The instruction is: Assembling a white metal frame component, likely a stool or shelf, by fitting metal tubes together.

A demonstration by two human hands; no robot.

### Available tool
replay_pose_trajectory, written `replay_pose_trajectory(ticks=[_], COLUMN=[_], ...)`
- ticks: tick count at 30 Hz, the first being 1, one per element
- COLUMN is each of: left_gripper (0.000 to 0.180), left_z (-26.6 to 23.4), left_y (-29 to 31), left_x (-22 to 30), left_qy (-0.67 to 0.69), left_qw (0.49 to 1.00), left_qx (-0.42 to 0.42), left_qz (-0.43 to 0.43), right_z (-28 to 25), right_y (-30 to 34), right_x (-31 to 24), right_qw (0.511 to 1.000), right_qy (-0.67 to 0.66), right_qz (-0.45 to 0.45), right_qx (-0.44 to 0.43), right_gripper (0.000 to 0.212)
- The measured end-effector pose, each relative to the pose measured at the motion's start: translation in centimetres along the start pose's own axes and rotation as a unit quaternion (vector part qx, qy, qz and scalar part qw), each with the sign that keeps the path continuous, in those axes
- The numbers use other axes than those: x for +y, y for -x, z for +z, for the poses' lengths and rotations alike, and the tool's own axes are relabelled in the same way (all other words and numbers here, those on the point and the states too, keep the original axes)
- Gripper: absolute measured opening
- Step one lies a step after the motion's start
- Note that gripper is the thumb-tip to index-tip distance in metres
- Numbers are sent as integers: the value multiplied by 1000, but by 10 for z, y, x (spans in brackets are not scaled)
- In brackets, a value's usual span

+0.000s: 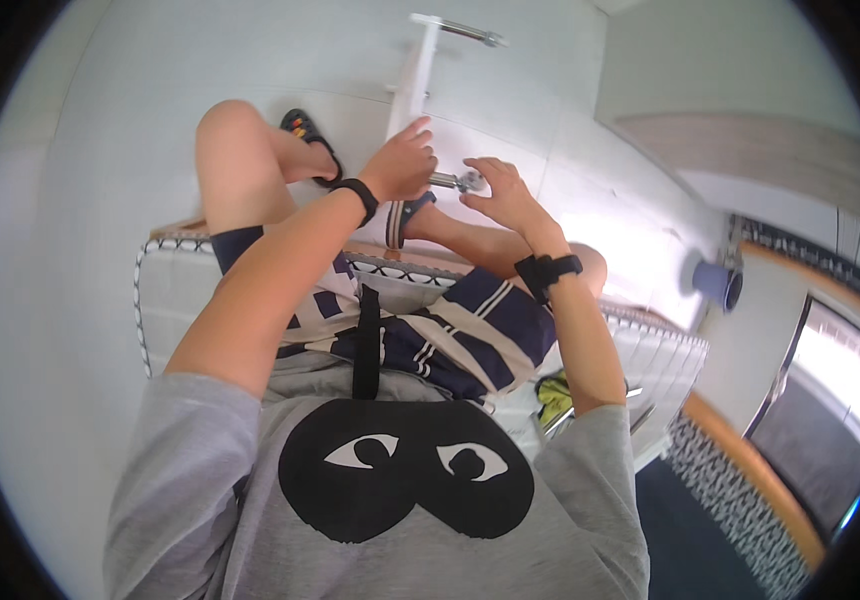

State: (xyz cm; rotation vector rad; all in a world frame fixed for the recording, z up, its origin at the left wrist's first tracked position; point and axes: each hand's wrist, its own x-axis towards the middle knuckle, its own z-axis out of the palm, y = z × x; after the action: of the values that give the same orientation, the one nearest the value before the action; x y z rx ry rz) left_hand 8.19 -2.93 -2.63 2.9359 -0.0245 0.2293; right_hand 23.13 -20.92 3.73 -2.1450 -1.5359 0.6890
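Note:
A long white board [414, 88] stands out over the floor in front of me, a chrome tube [467, 34] sticking out sideways from its far end. My left hand [405, 163] is closed around the near end of the board, where a second chrome leg [443, 180] juts to the right. The leg ends in a round metal foot [471, 182]. My right hand [505, 196] has its thumb and fingers curled about this foot, touching its edge. The left hand hides where leg and board join.
I sit on a white quilted seat [175, 300] with black-and-white trim. By my right hip lie a yellow-and-black item [553, 396] and thin metal pieces [640, 418]. A dark slipper [312, 140] is on my left foot. A blue-grey bin [715, 285] stands at the right.

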Motion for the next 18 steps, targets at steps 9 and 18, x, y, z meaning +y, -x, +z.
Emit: replay_pose_trajectory(ticks=[9, 18], left_gripper=[25, 19], left_z=[-16, -14], left_y=[0, -2], left_x=[16, 17], left_qy=[25, -1], left_qw=[1000, 1000], left_qx=[12, 1], left_qz=[-5, -17], right_z=[-13, -16], right_y=[-76, -90], right_x=[34, 9], right_qw=[863, 879], right_qy=[-144, 50], right_qz=[130, 85], right_qx=[-466, -466], right_gripper=[40, 31])
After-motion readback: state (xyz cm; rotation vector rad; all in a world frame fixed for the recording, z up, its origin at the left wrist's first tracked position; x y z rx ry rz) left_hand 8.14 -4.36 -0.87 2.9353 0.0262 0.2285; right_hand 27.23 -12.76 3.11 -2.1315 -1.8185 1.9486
